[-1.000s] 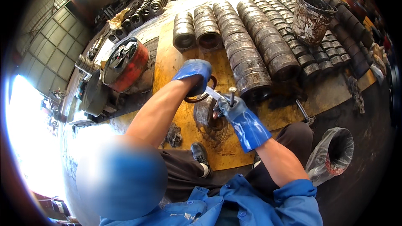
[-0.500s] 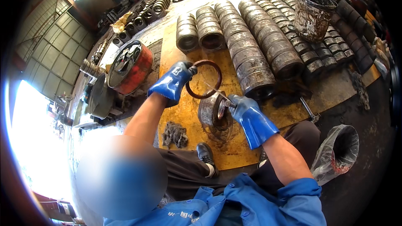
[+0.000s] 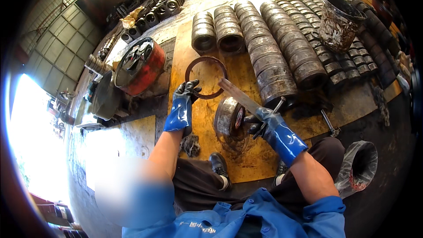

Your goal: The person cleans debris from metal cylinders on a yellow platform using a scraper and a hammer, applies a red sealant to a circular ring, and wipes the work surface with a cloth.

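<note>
My left hand (image 3: 181, 101), in a blue glove with dark fingers, grips the lower left of a thin reddish-brown ring (image 3: 205, 58) held up before me. A flat, dull brown strip-like tool (image 3: 238, 93) sticks out of my gloved right hand (image 3: 278, 128), its far end at the ring's right edge. I cannot tell whether it touches the ring. A short metal rod (image 3: 279, 104) also juts up from that hand; how it joins the strip is hidden. Below the ring, a thick steel ring (image 3: 225, 115) stands on the stained yellow board (image 3: 194, 119) between my feet.
Rows of greasy steel cylinders (image 3: 269, 61) lie ahead, with a grimy bucket (image 3: 341, 22) on the right. A red drum (image 3: 147, 72) stands left. Grey fibre waste (image 3: 190, 144) lies by my left arm, a metal rod (image 3: 328, 121) and a plastic-lined container (image 3: 361, 163) at right.
My left hand has moved slightly down and left, and the ring has turned and shifted left. My right hand has moved right and down; the tool now shows its broad face.
</note>
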